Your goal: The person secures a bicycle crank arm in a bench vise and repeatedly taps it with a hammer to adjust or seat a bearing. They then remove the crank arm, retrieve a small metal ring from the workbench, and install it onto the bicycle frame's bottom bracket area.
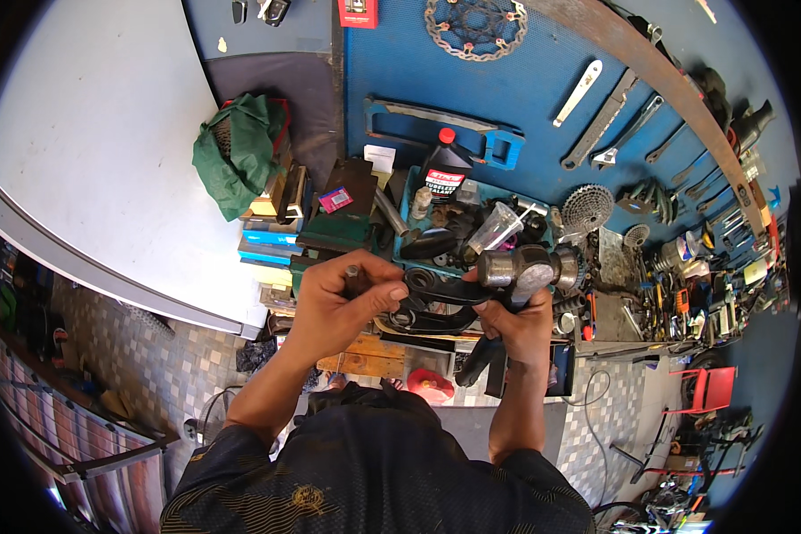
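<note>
My right hand (518, 325) is closed around a ball-peen hammer (527, 270), its steel head upright above the fist and its dark handle angling down. The same hand also grips a black two-armed part (454, 290), which reaches left and has round ring-shaped eyes at its end. At that end my left hand (343, 303) is closed, thumb and fingertips bent against the nearest eye. A small grey metal cylinder (352, 271) shows between its fingers; its exact kind is unclear. Whether the fingertips pinch the eye or only touch it, I cannot tell.
Behind my hands stands a blue tray (407, 214) with a black bottle (445, 169), a clear plastic cup (497, 226) and loose parts. A green vise-like block (338, 230) is left of it. Tools, including a hacksaw (445, 120), hang on the blue wall panel.
</note>
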Motion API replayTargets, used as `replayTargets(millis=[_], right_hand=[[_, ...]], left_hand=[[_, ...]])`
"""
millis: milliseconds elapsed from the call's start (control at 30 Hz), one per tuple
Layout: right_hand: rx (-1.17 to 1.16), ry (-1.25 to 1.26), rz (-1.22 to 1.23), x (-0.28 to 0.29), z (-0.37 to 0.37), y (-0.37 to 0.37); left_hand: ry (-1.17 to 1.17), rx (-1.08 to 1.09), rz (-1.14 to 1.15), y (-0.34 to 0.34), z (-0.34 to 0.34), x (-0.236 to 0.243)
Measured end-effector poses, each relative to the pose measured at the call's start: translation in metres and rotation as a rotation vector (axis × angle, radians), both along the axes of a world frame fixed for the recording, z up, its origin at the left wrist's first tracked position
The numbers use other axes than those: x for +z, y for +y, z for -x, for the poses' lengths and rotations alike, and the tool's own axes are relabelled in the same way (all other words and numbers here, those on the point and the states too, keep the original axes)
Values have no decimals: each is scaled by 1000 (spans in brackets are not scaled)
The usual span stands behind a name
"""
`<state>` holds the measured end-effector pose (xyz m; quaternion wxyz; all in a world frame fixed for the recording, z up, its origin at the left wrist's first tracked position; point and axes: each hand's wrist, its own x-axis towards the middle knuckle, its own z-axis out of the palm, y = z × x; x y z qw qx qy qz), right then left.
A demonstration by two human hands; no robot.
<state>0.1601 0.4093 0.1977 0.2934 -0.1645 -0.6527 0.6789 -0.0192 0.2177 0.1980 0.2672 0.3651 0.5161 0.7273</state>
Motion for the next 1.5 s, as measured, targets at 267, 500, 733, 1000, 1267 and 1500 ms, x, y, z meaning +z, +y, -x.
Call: replayTargets(millis=[267, 500, 733, 1000, 1267, 1500], right_hand=[[70, -5, 167, -2, 5, -1], [54, -127, 412, -4, 17, -7], [55, -153, 377, -2, 23, -13], [16, -191, 281, 3, 25, -16], [-12, -199, 188, 5, 27, -15], [-53, -276, 102, 8, 25, -15]], left_hand=[[-29, -32, -58, 3, 6, -2], [46, 50, -12, 12, 20, -9], [-4, 17, -39, 8, 28, -14], [-3, 9, -92, 7, 35, -18], [4, -1, -97, 8, 41, -24], [-11, 13, -96, 9, 44, -28]])
